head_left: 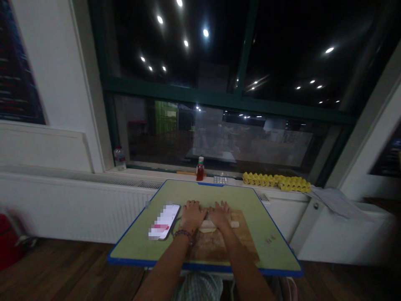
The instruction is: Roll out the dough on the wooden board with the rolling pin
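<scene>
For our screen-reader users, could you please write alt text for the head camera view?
A person's left hand and right hand lie over a pale rolling pin, apparently with dough by it, on a wooden board. The board is on a green, blue-edged table, with a phone to its left and a dark window behind.

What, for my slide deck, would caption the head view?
Left hand and right hand on a rolling pin over pale dough.
</scene>
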`<state>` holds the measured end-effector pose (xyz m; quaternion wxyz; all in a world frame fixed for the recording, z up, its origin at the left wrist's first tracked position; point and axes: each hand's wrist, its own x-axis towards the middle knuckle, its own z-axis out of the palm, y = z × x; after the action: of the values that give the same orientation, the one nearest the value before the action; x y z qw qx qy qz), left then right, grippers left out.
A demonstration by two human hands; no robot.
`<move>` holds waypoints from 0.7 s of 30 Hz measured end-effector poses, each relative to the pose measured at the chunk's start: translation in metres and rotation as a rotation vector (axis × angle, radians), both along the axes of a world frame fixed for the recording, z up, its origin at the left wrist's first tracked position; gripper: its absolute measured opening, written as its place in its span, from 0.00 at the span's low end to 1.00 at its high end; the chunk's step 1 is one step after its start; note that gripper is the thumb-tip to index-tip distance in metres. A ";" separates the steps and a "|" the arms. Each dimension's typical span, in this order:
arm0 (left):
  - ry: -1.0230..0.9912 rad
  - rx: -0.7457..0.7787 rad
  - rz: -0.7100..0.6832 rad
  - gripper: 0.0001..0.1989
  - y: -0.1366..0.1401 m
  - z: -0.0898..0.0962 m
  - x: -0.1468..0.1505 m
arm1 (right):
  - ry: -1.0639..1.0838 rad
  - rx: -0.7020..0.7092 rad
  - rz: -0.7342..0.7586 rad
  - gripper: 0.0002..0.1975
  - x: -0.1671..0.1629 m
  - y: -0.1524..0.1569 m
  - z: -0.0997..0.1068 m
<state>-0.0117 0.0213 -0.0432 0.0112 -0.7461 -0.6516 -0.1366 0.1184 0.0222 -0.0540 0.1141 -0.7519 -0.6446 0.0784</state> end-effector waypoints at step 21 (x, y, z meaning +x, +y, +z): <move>-0.045 -0.006 0.020 0.24 0.014 0.005 0.000 | 0.011 0.216 -0.036 0.25 -0.002 0.015 0.001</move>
<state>-0.0116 0.0351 -0.0382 -0.0045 -0.7363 -0.6595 -0.1514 0.1160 0.0373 -0.0526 0.1991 -0.7463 -0.6351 0.0106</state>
